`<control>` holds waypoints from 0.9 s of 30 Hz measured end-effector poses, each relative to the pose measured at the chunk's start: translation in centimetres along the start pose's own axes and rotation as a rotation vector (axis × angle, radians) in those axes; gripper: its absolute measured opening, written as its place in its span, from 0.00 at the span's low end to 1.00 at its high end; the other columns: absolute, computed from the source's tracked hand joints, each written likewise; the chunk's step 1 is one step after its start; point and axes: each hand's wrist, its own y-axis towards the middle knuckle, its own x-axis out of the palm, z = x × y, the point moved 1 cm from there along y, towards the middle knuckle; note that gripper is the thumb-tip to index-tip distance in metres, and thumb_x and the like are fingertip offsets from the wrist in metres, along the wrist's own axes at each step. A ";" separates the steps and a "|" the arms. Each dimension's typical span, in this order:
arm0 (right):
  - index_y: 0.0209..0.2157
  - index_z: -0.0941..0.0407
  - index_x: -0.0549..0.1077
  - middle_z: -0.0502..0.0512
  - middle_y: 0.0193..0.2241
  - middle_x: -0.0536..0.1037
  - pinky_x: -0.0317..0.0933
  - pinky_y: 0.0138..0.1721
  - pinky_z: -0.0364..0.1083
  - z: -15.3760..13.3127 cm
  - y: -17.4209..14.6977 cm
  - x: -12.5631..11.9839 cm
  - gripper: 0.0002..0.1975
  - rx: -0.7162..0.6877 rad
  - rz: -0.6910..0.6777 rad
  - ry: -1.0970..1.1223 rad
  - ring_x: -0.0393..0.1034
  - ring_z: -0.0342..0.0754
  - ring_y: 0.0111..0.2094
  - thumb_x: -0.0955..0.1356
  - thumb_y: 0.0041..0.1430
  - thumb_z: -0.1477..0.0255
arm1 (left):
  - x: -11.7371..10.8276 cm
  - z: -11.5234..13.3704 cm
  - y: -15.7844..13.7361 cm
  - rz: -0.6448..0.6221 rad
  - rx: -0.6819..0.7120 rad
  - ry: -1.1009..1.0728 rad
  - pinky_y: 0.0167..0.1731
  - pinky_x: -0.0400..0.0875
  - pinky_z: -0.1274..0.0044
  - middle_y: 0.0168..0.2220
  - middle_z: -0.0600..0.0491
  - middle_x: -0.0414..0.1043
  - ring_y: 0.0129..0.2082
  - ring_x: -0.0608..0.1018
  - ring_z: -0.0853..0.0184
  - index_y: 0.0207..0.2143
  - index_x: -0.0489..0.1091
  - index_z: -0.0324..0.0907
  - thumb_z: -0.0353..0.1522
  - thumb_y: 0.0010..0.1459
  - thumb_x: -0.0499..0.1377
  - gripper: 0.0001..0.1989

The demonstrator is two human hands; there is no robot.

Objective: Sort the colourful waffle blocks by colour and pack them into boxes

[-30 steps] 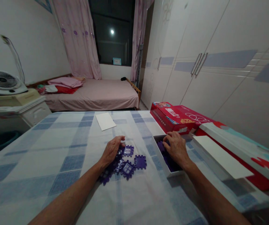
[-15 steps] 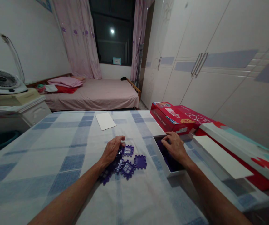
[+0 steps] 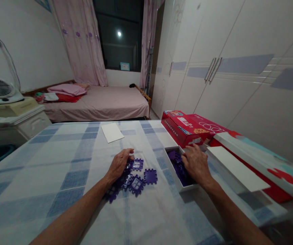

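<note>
My left hand (image 3: pixel 119 164) rests, loosely curved, over the left side of a pile of purple plastic interlocking tiles. Its fingers lie apart on the pieces, and those under the palm are hidden. Beside it are a window-patterned tile (image 3: pixel 137 164), a second window-patterned tile (image 3: pixel 137 184) and a solid square tile (image 3: pixel 151 176). My right hand (image 3: pixel 196 162) is at the right wall of an open white box (image 3: pixel 173 173), its thumb side inside and its other fingers over the rim. Dark purple pieces (image 3: pixel 178 166) lie in the box, partly covered by this hand.
A white card (image 3: pixel 112 132) lies farther back on the checked tablecloth (image 3: pixel 67 177). Red boxes (image 3: pixel 184 127) stand behind the white box. A white lid-like box (image 3: pixel 238 166) and a long printed box (image 3: pixel 261 163) are on the right.
My right hand has shifted right, from over the box's inside to its right wall, uncovering more purple pieces. My left hand stays at the tile pile. The view has turned slightly right.
</note>
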 end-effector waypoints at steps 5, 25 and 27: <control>0.33 0.54 0.77 0.59 0.51 0.68 0.54 0.52 0.58 -0.3 -0.5 0.4 0.13 -0.024 -0.067 0.090 0.54 0.57 0.57 0.61 0.59 0.70 | 0.0 -0.1 0.0 -0.007 -0.019 0.005 0.42 0.68 0.70 0.33 0.50 0.76 0.36 0.77 0.62 0.43 0.69 0.39 0.45 0.60 0.41 0.25; 0.29 0.56 0.76 0.56 0.51 0.70 0.50 0.54 0.57 -2.4 2.1 0.5 0.12 0.025 -0.061 0.264 0.52 0.55 0.59 0.61 0.57 0.73 | 0.0 -0.5 0.1 -0.028 -0.015 0.018 0.44 0.66 0.69 0.32 0.50 0.76 0.38 0.77 0.61 0.44 0.69 0.40 0.46 0.60 0.41 0.26; 0.28 0.56 0.76 0.57 0.49 0.71 0.51 0.53 0.56 -1.4 2.2 0.7 0.13 0.053 -0.022 0.308 0.55 0.54 0.57 0.61 0.57 0.72 | 0.0 -0.3 0.1 -0.024 -0.018 0.020 0.43 0.67 0.69 0.31 0.50 0.76 0.37 0.77 0.61 0.44 0.69 0.40 0.46 0.60 0.41 0.25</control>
